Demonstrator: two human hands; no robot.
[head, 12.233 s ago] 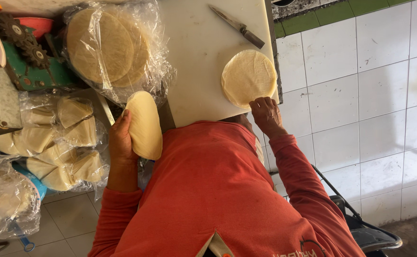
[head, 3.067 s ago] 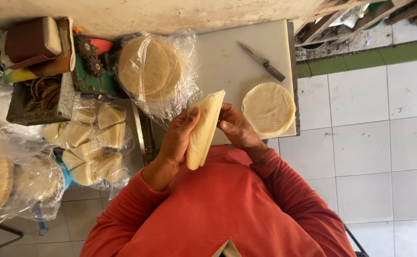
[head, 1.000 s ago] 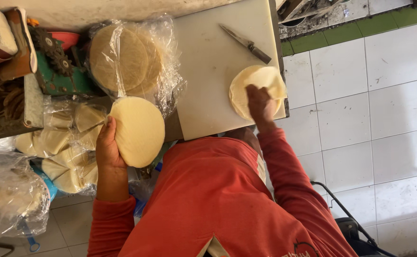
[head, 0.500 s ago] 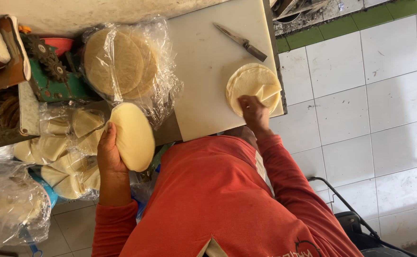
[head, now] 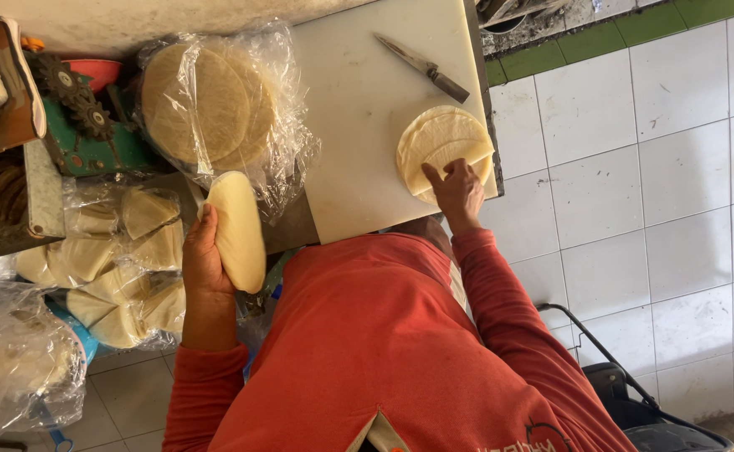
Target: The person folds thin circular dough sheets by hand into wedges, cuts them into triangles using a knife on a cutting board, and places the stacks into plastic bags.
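Note:
My left hand (head: 202, 261) grips a thick stack of pale round tortillas (head: 238, 230), held on edge beside the white cutting board (head: 359, 117). My right hand (head: 459, 189) presses flat on a small pile of tortillas (head: 436, 138) lying at the board's right near corner; the top one looks partly folded under my fingers. A knife (head: 424, 67) with a dark handle lies on the board just beyond that pile.
An open clear plastic bag of round tortillas (head: 216, 105) sits left of the board. Bags of folded tortilla wedges (head: 124, 259) lie lower left, near a green geared machine (head: 82, 125). White tiled floor (head: 635, 167) lies to the right.
My left hand has turned its stack more on edge and brought it nearer the board. My right hand has slid slightly toward me on the pile, folding the top tortilla.

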